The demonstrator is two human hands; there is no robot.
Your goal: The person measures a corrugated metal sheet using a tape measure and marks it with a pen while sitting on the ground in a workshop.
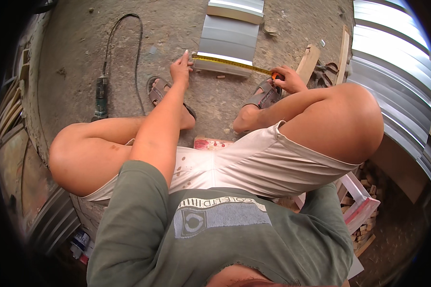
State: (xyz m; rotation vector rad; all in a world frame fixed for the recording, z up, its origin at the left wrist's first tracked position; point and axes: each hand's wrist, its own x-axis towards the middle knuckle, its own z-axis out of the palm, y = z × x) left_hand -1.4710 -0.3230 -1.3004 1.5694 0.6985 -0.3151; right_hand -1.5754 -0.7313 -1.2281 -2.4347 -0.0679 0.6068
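I sit with my knees apart, looking down at a concrete floor. A yellow tape measure blade (pixel 230 61) is stretched across the near edge of a grey folded metal sheet (pixel 227 38). My left hand (pixel 181 67) presses the blade's end down at the sheet's left corner. My right hand (pixel 287 79) grips the orange tape measure case (pixel 275 75) at the sheet's right side, near my right sandal (pixel 265 95).
A power tool (pixel 101 95) with a black cable (pixel 122 33) lies on the floor to the left. Wooden boards (pixel 309 60) and corrugated metal sheets (pixel 392 57) lie to the right. A second metal piece (pixel 235 8) lies beyond the first. Wood scraps (pixel 364 229) sit below my seat.
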